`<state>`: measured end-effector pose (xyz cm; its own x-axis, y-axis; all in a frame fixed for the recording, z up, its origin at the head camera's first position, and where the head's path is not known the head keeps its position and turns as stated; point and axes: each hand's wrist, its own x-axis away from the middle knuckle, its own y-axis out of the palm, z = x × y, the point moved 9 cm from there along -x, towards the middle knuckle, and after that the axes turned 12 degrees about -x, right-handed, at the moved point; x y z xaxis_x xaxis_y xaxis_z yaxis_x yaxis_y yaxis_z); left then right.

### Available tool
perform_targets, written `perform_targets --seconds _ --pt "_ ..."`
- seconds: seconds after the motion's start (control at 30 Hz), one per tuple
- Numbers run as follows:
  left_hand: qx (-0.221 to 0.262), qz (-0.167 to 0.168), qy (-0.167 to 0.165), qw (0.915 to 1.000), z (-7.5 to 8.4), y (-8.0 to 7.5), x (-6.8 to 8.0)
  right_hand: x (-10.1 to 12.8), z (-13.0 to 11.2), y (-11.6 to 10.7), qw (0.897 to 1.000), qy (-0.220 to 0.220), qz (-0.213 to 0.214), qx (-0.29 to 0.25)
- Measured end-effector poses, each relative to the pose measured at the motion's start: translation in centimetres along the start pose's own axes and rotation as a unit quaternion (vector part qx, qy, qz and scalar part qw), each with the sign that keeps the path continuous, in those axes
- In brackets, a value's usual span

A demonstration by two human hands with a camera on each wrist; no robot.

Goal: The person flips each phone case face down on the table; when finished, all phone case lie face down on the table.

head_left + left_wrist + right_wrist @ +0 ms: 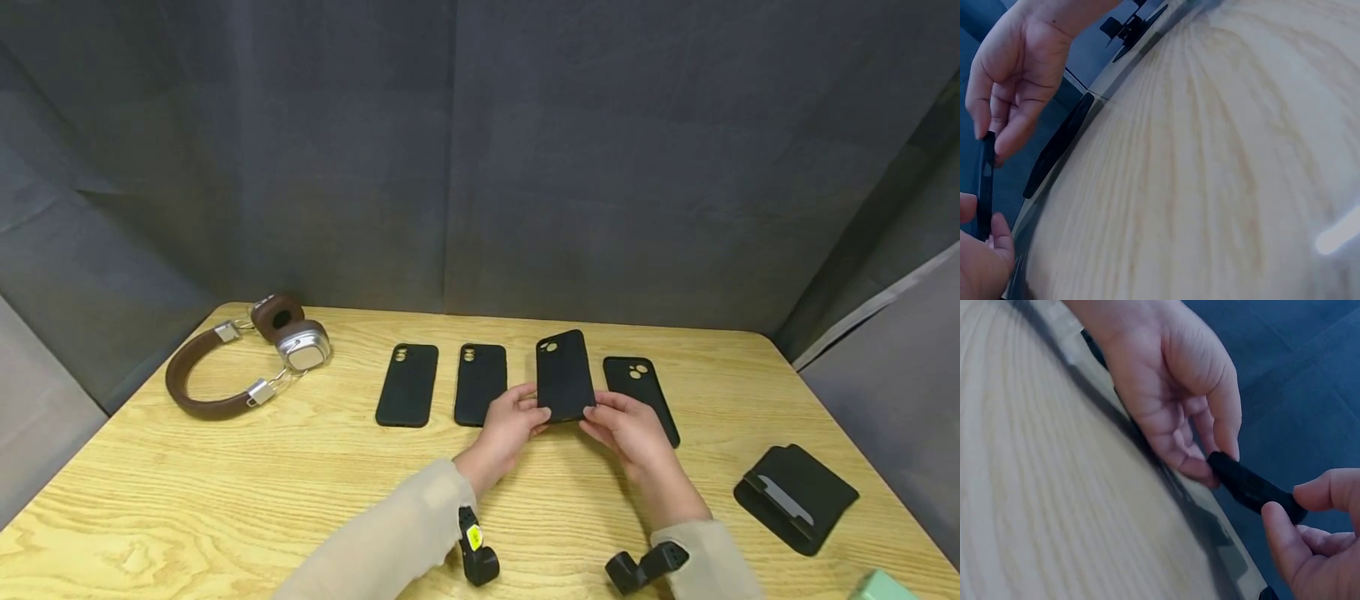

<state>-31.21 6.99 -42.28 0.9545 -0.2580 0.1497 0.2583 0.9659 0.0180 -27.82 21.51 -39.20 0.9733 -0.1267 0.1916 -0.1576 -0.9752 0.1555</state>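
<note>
A black phone case (564, 375) is raised off the table with its camera cutout at the upper left. My left hand (510, 421) pinches its lower left corner, thumb on the near face. At the lower right corner my right hand (630, 429) pinches it the same way. Both wrist views show the case (1254, 489) nearly edge-on between the hands. Another black phone case (645, 387) lies just behind my right hand, partly hidden by it. To the left are a black phone case (481, 383) beside my left hand and one farther left (407, 385).
Brown and silver headphones (217, 406) lie at the table's back left. A black card sleeve (813, 492) with a grey insert is at the right. A pale green object (883, 587) shows at the lower right edge. Dark curtain (450, 167) hangs behind the wooden table (300, 475).
</note>
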Motion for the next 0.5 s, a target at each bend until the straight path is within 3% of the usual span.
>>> perform_targets --seconds 0.17,0.37,0.5 --pt "-0.043 0.006 0.013 0.999 0.2 -0.3 0.2 -0.1 0.6 -0.6 0.999 0.002 0.008 0.045" --pt "-0.134 0.007 0.012 0.9909 0.2 -0.3 0.5 0.0 1.3 -1.0 0.994 0.007 0.021 0.104" --pt "-0.159 0.005 0.008 0.9873 0.3 -0.3 0.6 -0.1 1.5 -1.0 0.991 0.004 0.021 0.131"
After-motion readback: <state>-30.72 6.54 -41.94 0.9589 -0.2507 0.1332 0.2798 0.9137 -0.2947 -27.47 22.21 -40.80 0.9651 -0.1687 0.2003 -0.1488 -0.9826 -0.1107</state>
